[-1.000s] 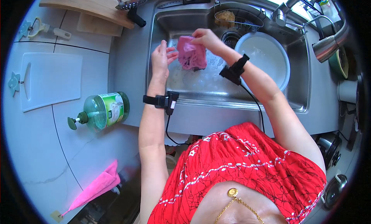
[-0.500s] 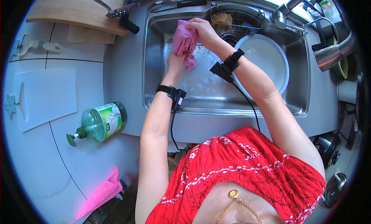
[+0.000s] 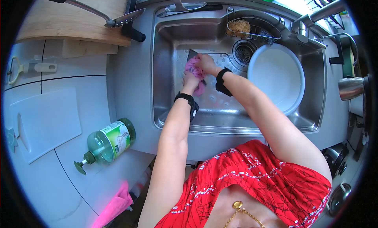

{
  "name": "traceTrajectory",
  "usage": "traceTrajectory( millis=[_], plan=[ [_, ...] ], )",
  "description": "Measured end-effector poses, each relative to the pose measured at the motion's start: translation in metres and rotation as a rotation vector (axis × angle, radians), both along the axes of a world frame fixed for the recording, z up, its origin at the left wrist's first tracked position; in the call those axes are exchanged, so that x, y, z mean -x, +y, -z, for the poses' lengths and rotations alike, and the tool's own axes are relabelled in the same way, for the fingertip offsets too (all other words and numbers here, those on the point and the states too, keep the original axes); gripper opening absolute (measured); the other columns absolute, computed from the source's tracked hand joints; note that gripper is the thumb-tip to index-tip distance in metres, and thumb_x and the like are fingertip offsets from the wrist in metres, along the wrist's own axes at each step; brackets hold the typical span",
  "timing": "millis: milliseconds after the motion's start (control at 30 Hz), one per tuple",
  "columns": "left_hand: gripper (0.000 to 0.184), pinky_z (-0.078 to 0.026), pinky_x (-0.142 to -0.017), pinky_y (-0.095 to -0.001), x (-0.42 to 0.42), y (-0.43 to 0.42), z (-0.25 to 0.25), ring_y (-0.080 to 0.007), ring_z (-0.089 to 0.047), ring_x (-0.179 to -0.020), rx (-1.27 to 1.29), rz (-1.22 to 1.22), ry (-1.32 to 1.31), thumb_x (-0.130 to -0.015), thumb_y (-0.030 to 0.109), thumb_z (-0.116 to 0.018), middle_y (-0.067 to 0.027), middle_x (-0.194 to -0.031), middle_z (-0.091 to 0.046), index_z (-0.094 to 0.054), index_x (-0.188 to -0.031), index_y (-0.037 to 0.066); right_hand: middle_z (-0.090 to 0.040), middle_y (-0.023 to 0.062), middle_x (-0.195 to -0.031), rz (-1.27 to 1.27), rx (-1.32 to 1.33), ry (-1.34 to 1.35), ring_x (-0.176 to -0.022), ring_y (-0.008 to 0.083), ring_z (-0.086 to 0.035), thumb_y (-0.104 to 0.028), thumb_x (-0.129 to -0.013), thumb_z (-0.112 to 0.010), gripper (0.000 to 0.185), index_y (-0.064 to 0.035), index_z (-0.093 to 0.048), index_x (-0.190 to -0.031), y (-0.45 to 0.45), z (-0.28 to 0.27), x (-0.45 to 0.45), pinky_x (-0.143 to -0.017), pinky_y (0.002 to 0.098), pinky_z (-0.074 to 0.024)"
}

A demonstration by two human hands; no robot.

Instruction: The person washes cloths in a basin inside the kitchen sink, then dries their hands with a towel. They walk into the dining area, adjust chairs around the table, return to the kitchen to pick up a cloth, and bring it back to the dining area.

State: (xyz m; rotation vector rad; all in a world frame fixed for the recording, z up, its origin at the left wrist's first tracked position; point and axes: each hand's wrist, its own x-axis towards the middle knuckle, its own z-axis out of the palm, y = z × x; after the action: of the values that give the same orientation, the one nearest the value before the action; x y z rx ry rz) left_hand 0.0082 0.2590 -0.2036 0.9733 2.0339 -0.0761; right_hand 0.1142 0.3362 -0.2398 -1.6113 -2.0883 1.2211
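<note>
Inside the metal sink (image 3: pixel 228 119), both of my hands are closed around a bunched pink cloth (image 3: pixel 193 64). My left hand (image 3: pixel 190 80) grips it from below. My right hand (image 3: pixel 207 64) presses on its upper right side. A dark, flat, angular piece (image 3: pixel 192 54) sticks out past the top of the cloth, like the end of a blade; the cloth and fingers hide the rest of it. One end of the cloth hangs down beside my left hand.
A white basin (image 3: pixel 275 76) stands in the sink's right side, next to the drain (image 3: pixel 243 51). A wire rack (image 3: pixel 258 33) holds a sponge (image 3: pixel 238 28). A knife (image 3: pixel 208 8) lies behind the sink. Left are a green pump bottle (image 3: pixel 112 140) and a white cutting board (image 3: pixel 47 121).
Both hands and the pink cloth have moved lower, nearer the middle of the sink. The dark flat piece now shows above the cloth. My view has shifted slightly.
</note>
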Motion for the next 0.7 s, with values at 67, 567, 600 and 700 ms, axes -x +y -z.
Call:
traceTrajectory(
  millis=[67,567,600,700],
  plan=[
    [0.07,-0.04,-0.092,-0.0435,0.022,0.021,0.013,-0.0444,-0.045,-0.109,0.035,0.002,-0.255,-0.071,0.028,-0.067,-0.0267,-0.13,-0.034,-0.036,-0.128,0.004,-0.049,0.0249,-0.114,0.038,0.121,0.122,-0.099,0.0408,-0.053,-0.03,-0.072,-0.064,0.045,-0.0043,-0.056,-0.109,0.019,-0.009,-0.01,-0.082,0.0399,-0.0457],
    [0.071,-0.01,-0.103,-0.0598,-0.04,-0.008,-0.003,-0.0344,-0.008,-0.135,-0.325,0.261,0.267,-0.083,0.036,-0.053,-0.02,-0.145,-0.011,-0.019,-0.136,0.002,-0.055,0.0217,-0.094,-0.055,-0.118,-0.03,-0.089,0.0399,-0.053,-0.034,-0.076,-0.06,0.034,-0.0065,-0.059,-0.096,-0.013,-0.022,-0.025,-0.076,0.0447,-0.045],
    [0.072,-0.008,-0.103,-0.0601,-0.04,-0.015,0.021,-0.0344,-0.006,-0.135,-0.393,0.332,0.445,-0.083,0.037,-0.052,-0.0202,-0.145,-0.01,-0.017,-0.137,0.004,-0.059,0.02,-0.082,-0.054,-0.181,0.007,-0.084,0.0379,-0.055,-0.032,-0.077,-0.059,0.029,-0.0072,-0.06,-0.092,-0.026,-0.037,-0.027,-0.074,0.0444,-0.0451],
    [0.072,-0.004,-0.103,-0.0608,-0.034,-0.029,0.089,-0.035,-0.002,-0.135,-0.517,0.418,0.653,-0.084,0.038,-0.047,-0.0208,-0.145,-0.006,-0.012,-0.14,0.007,-0.058,0.0193,-0.088,-0.012,-0.234,0.071,-0.084,0.0373,-0.053,-0.029,-0.077,-0.059,0.025,-0.0065,-0.061,-0.089,-0.064,-0.036,-0.021,-0.074,0.046,-0.0437]
  ],
)
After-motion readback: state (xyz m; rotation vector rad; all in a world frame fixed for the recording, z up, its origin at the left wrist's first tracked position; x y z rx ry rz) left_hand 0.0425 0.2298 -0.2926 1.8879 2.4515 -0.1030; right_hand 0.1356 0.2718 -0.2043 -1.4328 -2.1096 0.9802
